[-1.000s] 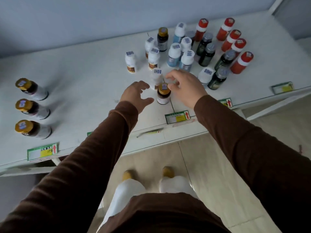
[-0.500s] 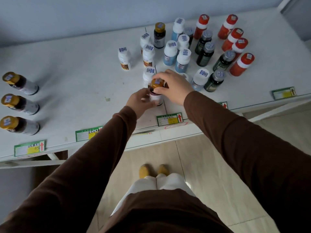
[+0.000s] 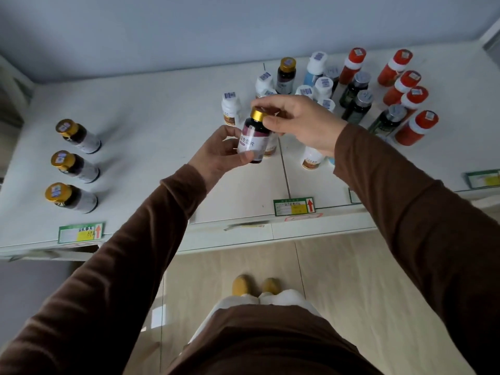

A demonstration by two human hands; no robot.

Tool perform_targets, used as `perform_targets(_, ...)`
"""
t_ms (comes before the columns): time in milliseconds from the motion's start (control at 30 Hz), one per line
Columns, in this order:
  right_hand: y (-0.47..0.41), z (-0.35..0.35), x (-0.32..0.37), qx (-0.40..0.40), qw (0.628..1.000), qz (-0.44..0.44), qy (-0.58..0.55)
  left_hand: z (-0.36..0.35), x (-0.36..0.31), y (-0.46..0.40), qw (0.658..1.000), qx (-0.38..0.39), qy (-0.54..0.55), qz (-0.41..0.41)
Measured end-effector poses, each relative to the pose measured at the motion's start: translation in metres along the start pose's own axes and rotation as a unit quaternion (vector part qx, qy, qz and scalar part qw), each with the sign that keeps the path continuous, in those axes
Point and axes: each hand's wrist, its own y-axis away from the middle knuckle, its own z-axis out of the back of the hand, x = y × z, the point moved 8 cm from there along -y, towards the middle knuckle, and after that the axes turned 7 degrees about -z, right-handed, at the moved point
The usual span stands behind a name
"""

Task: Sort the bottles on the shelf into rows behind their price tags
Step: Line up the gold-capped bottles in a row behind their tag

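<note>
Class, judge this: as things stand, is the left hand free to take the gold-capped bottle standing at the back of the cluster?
Probably not yet. The left hand grips the body of the lifted bottle, the right hand pinches its cap, and white-capped bottles crowd the back gold-capped bottle.

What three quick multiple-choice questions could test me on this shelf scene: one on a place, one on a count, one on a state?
1. Where does the row of gold-capped bottles stand?
A. far right
B. left, behind a price tag
C. on the floor

2. How many bottles are in that row?
A. three
B. five
C. one

3. How is the held bottle?
A. lying on the shelf
B. uncapped
C. lifted, with both hands on it

Answers: B, the row is lined up behind the leftmost tag; A, three gold caps show there; C, the left hand holds its body and the right hand pinches its cap.
</note>
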Motion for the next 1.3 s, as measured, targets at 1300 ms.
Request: perform_targets(1300, -0.295, -0.31, 0.179, -0.077, 0.927, 0.022, 0.365, 0.455, -0.112, 0.004, 0.734, -0.097, -0.672, -0.02)
